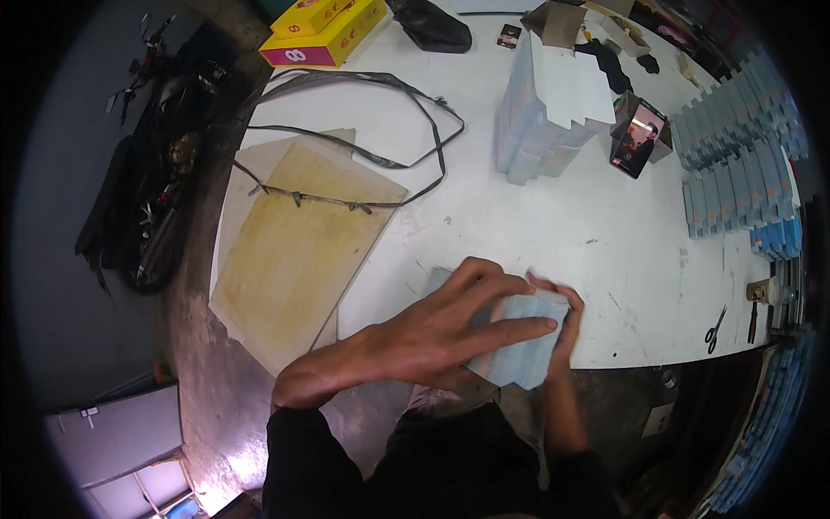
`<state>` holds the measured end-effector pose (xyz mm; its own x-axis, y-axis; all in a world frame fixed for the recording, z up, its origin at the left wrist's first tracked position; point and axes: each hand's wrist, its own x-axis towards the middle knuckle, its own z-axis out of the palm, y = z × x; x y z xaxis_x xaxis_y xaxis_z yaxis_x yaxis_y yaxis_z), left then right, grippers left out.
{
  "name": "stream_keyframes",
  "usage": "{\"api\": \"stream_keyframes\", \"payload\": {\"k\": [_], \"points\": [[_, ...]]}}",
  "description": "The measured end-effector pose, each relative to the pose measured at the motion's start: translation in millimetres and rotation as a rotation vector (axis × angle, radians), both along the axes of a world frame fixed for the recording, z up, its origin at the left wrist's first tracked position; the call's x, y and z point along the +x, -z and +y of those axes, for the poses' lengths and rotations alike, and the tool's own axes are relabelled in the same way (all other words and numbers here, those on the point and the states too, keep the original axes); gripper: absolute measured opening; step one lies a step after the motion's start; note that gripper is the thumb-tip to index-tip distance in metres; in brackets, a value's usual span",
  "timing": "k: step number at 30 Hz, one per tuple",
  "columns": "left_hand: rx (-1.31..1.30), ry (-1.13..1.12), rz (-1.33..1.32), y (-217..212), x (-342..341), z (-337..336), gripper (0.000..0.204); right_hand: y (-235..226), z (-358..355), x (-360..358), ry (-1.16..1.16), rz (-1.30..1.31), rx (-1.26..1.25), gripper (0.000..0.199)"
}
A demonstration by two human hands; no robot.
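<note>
Both hands' fingers, left hand [432,333] and right hand [562,324], grasping 1 pale blue carton [519,346]; contents hidden.

Box [519,346] on table [536,225] edge

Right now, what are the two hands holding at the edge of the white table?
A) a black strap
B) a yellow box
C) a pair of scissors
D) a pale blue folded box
D: both the left hand and the right hand press on a pale blue folded box at the near edge of the white table; the scissors, yellow box and black strap lie apart, untouched.
</note>
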<state>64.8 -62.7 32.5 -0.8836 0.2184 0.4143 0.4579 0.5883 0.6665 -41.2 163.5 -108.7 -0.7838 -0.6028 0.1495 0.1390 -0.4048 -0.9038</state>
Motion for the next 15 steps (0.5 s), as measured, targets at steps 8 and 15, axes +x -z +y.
{"api": "stream_keyframes", "payload": {"k": [8,15], "points": [[-0.475,-0.461,-0.345,64.2,-61.0,-94.5,0.139,-43.5,96.9,-9.1,0.222,-0.014,0.410,0.091],[-0.564,-0.429,-0.303,121.9,-54.8,-160.7,0.069,-12.4,124.8,-18.2,0.350,-0.343,0.313,0.075]]}}
